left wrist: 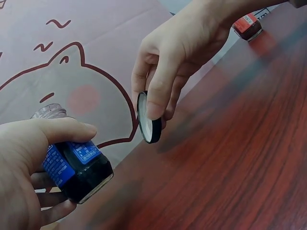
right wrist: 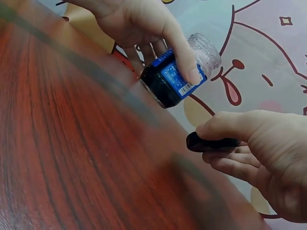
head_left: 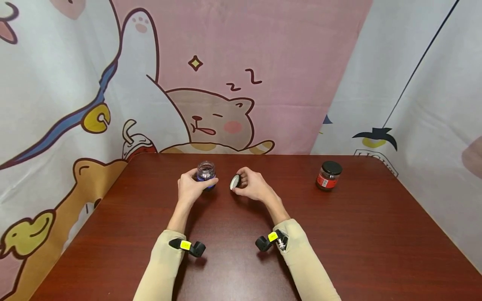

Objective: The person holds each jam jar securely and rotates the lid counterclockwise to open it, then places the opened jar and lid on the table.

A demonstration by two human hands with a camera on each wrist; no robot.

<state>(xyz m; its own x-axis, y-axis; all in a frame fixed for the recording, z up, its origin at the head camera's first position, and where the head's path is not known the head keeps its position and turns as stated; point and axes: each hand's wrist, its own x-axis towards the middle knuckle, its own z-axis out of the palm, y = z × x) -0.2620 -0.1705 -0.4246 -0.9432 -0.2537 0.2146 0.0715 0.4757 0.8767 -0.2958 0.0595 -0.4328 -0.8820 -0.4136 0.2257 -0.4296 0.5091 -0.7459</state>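
Observation:
My left hand (head_left: 191, 186) grips an uncapped glass jar (head_left: 206, 168) with a blue label, thumb across its front and fingers behind. Dark contents fill the lower part of this jar (right wrist: 165, 81) in the right wrist view, and its clear threaded neck is bare. To its right, my right hand (head_left: 253, 184) pinches a black lid (head_left: 235, 182) by the rim, between thumb and fingers. The lid (left wrist: 149, 120) is turned on edge, its pale inner face showing in the left wrist view. A gap separates jar and lid.
A second jar (head_left: 329, 176), with a black lid on and a red label, stands at the right of the brown table (head_left: 233, 267). Behind the table hangs a cartoon-printed cloth (head_left: 286, 83). Each sleeve carries a small black wrist camera (head_left: 197, 249).

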